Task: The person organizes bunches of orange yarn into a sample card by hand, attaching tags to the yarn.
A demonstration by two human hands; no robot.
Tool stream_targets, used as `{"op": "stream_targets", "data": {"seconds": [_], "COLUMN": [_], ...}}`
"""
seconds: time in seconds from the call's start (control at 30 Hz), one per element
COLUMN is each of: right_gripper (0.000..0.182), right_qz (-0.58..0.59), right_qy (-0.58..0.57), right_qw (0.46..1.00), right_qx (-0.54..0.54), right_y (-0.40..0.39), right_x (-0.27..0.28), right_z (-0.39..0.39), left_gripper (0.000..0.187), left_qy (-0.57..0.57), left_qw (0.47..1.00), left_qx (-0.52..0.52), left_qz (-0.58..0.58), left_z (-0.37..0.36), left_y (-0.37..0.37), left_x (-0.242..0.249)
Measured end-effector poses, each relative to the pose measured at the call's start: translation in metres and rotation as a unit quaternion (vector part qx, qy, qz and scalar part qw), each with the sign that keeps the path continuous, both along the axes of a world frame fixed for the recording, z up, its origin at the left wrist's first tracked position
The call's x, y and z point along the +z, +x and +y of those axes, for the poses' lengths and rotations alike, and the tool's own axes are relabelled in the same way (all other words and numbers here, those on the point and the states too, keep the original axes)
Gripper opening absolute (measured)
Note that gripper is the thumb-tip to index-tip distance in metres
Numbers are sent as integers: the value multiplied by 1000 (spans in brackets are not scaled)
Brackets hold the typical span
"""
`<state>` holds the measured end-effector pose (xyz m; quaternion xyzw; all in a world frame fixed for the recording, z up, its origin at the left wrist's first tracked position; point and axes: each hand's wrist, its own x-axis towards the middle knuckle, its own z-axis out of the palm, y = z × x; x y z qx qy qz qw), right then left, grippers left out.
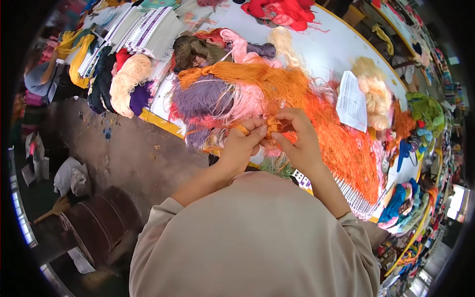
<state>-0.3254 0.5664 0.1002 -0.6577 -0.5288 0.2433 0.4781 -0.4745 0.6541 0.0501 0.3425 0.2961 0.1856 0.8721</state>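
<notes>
Close to my body at the table edge, both hands meet on a small bunch of golden-orange yarn point(272, 126). My left hand point(243, 143) is closed on it, with a loop of the yarn around its fingers. My right hand point(298, 141) pinches the bunch from the other side. Just beyond lies a long orange yarn skein point(222, 71), tied near one end. Purple yarn point(203, 101) and pink yarn point(250, 101) lie to the left, and a wide spread of bright orange-red thread point(331, 143) fans out to the right.
A printed paper sheet point(352, 101) lies on the yarn, beside cream skeins point(375, 96). Red yarn point(282, 12) sits at the table's far side. At left, another person point(39, 78) is near yellow skeins point(81, 57). A brown drum point(101, 222) and white bags point(72, 177) stand on the floor.
</notes>
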Motion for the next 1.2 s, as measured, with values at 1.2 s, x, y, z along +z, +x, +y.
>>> {"op": "stream_targets", "data": {"seconds": [1.2], "right_gripper": [9], "right_qz": [260], "right_qy": [-179], "right_qw": [946], "right_qx": [77], "right_y": [35], "right_x": [-63], "right_z": [3], "left_gripper": [31], "left_qy": [14], "left_qw": [994], "left_qx": [-96], "left_qz": [59], "left_z": [-24], "left_y": [-34], "left_x": [-2]}}
